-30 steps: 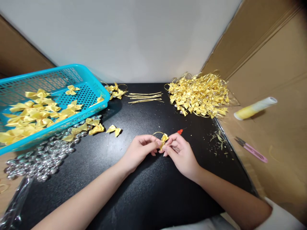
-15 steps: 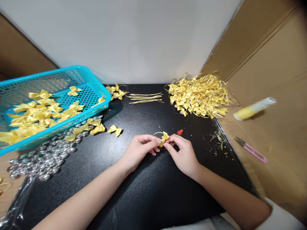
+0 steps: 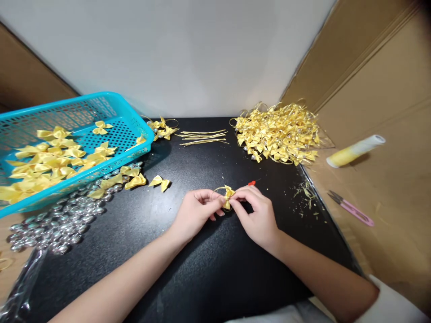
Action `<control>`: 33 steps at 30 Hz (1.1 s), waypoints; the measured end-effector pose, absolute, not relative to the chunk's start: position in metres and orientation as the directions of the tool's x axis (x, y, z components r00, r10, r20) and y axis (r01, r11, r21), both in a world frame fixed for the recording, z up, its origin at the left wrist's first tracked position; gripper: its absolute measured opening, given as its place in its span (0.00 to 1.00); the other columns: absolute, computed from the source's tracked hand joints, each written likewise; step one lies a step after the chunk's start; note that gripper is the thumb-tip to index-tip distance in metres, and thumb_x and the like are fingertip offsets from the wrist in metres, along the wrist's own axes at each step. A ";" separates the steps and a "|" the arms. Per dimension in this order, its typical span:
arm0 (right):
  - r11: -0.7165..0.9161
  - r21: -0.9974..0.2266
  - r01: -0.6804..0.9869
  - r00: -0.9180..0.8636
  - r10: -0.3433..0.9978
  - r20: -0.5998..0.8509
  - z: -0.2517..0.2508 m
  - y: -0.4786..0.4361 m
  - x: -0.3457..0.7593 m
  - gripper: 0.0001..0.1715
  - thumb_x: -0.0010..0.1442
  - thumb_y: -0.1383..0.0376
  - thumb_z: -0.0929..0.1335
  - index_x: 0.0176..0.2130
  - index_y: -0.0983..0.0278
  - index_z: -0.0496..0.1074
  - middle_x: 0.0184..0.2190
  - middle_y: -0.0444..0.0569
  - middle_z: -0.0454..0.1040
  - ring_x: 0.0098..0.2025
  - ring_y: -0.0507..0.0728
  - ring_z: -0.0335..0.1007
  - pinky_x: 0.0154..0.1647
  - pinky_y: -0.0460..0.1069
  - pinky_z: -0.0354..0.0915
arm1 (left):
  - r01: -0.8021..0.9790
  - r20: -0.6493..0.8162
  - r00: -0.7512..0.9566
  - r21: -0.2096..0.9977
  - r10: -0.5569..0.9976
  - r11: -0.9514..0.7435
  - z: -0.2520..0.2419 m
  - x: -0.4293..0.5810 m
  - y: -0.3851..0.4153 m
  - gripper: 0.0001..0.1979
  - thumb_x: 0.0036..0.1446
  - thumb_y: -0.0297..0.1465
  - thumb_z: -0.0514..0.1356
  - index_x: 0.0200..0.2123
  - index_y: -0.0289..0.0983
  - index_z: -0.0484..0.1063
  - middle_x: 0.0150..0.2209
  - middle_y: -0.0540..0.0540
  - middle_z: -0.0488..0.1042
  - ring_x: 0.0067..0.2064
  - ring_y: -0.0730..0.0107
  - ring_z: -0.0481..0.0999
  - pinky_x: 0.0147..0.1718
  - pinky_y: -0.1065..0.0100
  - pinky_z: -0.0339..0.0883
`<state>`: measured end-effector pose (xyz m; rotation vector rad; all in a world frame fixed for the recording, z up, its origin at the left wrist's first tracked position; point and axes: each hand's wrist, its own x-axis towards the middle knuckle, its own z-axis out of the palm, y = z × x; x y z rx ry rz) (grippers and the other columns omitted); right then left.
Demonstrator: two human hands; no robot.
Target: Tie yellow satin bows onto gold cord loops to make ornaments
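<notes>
Near the middle of the black table, a yellow ribbon bow (image 3: 228, 194) with a thin gold loop is pinched between both hands. My left hand (image 3: 199, 211) grips it from the left with thumb and fingers, the gold loop arching above them. From the right, my right hand (image 3: 256, 214) pinches the bow's edge. A small red item (image 3: 252, 183) lies just behind my right hand, partly hidden by it. Another yellow bow (image 3: 160, 183) rests on the table to the left of my hands.
A blue basket (image 3: 134, 154) of yellow bows stands at the left, beside silver beads (image 3: 63, 224). Gold strips (image 3: 204, 137) lie at the back. A pile of looped bows (image 3: 279, 134), pink-handled snips (image 3: 352, 209) and a yellow-white roll (image 3: 356, 151) are at the right.
My right hand has shifted slightly on the bow, which now sits more upright between the fingers. More of the red item is covered by my right hand. The whole view has shifted slightly.
</notes>
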<state>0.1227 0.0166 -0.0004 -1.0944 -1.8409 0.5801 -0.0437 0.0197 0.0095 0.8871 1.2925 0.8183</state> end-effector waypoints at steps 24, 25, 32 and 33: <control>0.596 -0.453 0.663 -0.407 0.795 0.449 0.004 0.020 0.126 0.09 0.64 0.68 0.65 0.32 0.62 0.72 0.34 0.48 0.69 0.40 0.57 0.62 0.43 0.55 0.56 | 0.079 -0.309 0.125 0.950 0.943 0.301 0.000 -0.040 0.010 0.13 0.49 0.39 0.66 0.25 0.34 0.74 0.22 0.51 0.71 0.22 0.78 0.64 0.22 0.75 0.56; 0.595 -0.463 0.657 -0.403 0.796 0.451 0.004 0.019 0.125 0.09 0.64 0.69 0.64 0.32 0.63 0.71 0.35 0.49 0.69 0.40 0.57 0.62 0.43 0.55 0.56 | 0.075 -0.306 0.126 0.951 0.943 0.299 0.000 -0.040 0.010 0.13 0.48 0.39 0.66 0.25 0.34 0.74 0.22 0.51 0.71 0.23 0.77 0.65 0.23 0.74 0.56; 0.559 -0.624 0.546 -0.260 0.821 0.508 0.006 0.021 0.127 0.09 0.65 0.69 0.60 0.34 0.62 0.67 0.34 0.49 0.66 0.40 0.57 0.63 0.42 0.54 0.59 | 0.073 -0.354 0.101 0.935 0.930 0.348 0.005 -0.040 0.015 0.13 0.46 0.38 0.65 0.23 0.34 0.72 0.18 0.53 0.68 0.20 0.80 0.59 0.20 0.75 0.50; 0.552 -0.644 0.530 -0.246 0.827 0.506 0.007 0.022 0.129 0.09 0.65 0.69 0.60 0.35 0.62 0.67 0.35 0.49 0.66 0.41 0.58 0.64 0.43 0.54 0.59 | 0.069 -0.363 0.101 0.931 0.926 0.358 0.006 -0.040 0.016 0.12 0.46 0.38 0.65 0.23 0.34 0.72 0.18 0.53 0.67 0.19 0.80 0.59 0.19 0.75 0.49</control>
